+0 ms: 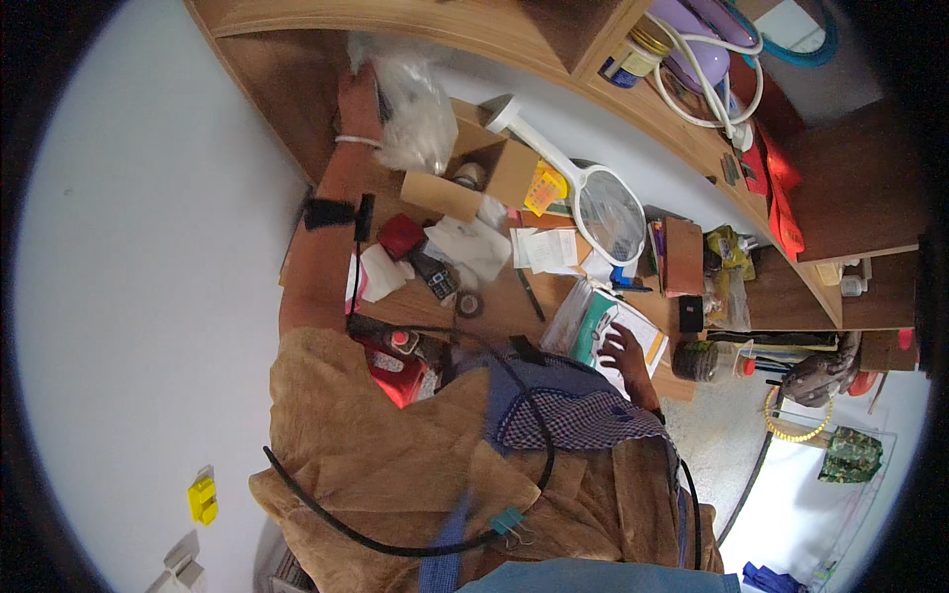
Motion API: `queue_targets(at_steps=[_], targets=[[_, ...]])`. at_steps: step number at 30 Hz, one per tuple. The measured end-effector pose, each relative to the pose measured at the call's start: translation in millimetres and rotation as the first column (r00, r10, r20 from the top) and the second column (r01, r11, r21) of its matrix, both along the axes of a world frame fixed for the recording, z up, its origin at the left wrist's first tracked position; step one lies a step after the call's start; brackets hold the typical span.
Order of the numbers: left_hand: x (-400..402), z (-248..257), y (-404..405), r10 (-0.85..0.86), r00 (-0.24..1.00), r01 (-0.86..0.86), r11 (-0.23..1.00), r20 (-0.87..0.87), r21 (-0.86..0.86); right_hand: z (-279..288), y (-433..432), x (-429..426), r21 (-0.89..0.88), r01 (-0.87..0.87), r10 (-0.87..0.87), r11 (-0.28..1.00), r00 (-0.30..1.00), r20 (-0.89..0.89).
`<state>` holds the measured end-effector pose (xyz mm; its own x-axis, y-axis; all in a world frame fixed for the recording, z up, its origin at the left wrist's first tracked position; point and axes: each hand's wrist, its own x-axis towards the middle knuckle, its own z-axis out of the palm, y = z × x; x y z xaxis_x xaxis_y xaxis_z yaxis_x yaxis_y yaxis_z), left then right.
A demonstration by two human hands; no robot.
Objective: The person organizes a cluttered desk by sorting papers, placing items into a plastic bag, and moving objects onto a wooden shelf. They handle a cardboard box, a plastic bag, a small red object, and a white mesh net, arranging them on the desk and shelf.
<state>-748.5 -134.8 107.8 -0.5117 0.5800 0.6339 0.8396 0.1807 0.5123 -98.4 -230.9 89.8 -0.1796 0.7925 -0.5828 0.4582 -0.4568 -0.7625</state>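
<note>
My left hand (360, 107), with a white band at its wrist, is raised at the far left of the desk. It grips a clear plastic bag (421, 122) near its upper end; part of the fingers is hidden or blurred. Beside the bag stands an open cardboard box (511, 174) with a round metallic object (469, 176) inside. Over on the right, my right hand (627, 357) has its fingers spread, over or touching a book (597, 323) with a green and white cover. Nothing shows in that hand.
A white electric mosquito swatter (611, 215) leans behind papers (549, 248). A keypad phone (437, 280), a red box (400, 236), a roll of black tape (468, 304) and a pen (530, 294) lie on the wooden desk (493, 326). A shelf (697, 159) overhangs the back. A black cable (545, 415) crosses my front.
</note>
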Motion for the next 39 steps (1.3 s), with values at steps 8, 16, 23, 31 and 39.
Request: queue_targets(at_steps=[8,16,23,31,39], targets=[[230.0,66.8,-120.4,-0.502,0.465,0.282,0.865,0.729,0.415,73.6,15.1,-81.6,0.063,-0.409,0.400,0.910,0.829,-0.392],[369.6,112.3,-152.2,-0.753,0.309,0.499,0.648,0.581,0.576,54.4,18.7,-27.0,0.021,-0.421,0.384,0.907,0.804,-0.453],[416.8,184.5,-155.0,-0.900,0.358,0.865,0.219,-0.248,0.452,96.7,7.8,3.9,0.164,-0.345,0.360,0.924,0.641,-0.678],[488.0,274.9,-117.2,-0.858,0.084,0.901,-0.151,-0.507,0.405,197.3,6.5,62.3,0.480,-0.010,0.302,0.877,0.789,-0.536],[482.0,321.3,-46.6,-0.957,0.234,0.701,0.046,-0.169,0.712,283.4,73.6,20.8,0.767,0.217,0.467,0.604,0.683,-0.562]])
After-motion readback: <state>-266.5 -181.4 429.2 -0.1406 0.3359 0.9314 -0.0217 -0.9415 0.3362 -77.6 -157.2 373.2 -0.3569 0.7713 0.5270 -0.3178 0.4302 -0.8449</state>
